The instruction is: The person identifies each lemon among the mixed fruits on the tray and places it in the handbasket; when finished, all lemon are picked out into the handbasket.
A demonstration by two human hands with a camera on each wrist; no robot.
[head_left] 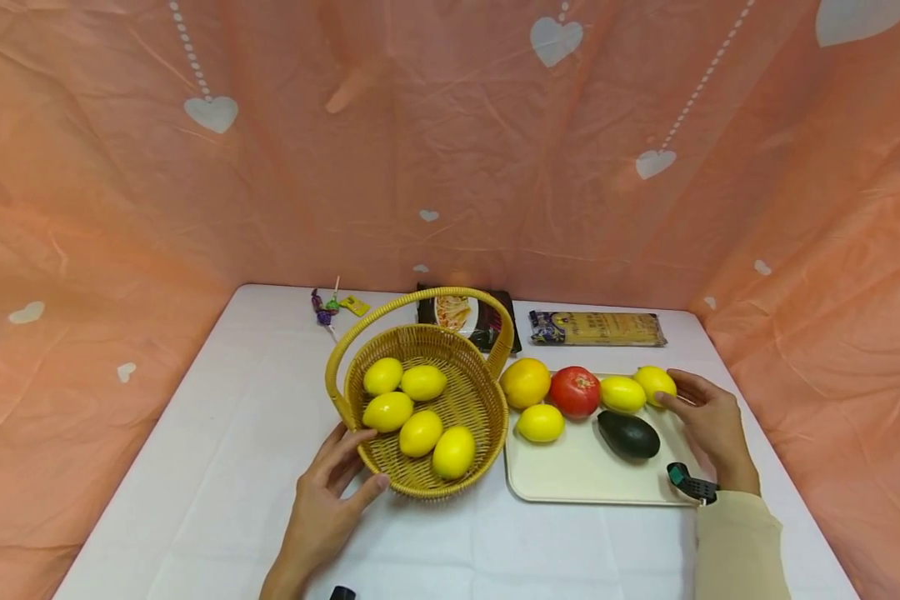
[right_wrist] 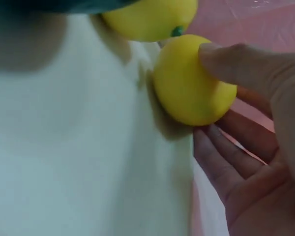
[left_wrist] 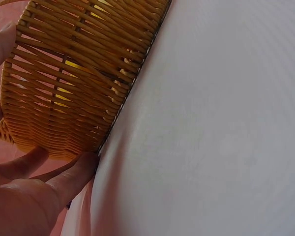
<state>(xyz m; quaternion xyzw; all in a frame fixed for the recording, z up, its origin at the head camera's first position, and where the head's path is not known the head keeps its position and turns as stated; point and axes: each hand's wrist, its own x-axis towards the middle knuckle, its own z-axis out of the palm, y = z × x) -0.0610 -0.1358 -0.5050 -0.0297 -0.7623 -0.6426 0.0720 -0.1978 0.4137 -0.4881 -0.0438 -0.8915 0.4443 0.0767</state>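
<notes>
My left hand (head_left: 324, 492) holds the near left side of a wicker basket (head_left: 461, 396), fingers along the outer wall and one fingertip over the rim. Inside the basket lie several lemons (head_left: 387, 412), and its handle arches upright. To the right, my right hand (head_left: 712, 425) pinches a lemon (head_left: 654, 383) at the back right corner of a cream tray (head_left: 570, 479). In the right wrist view the thumb presses on top of this lemon (right_wrist: 189, 81), with fingers behind and below it. Beside it on the tray lie another lemon (head_left: 622, 394) and a dark green avocado (head_left: 628, 435).
Also at the tray are a red tomato (head_left: 575, 392), an orange-yellow round fruit (head_left: 525, 383) and a lemon (head_left: 541, 423) near the basket. Behind stand a black food packet (head_left: 453, 315) and a noodle pack (head_left: 598, 328). Lollipops (head_left: 324, 315) lie at the back left.
</notes>
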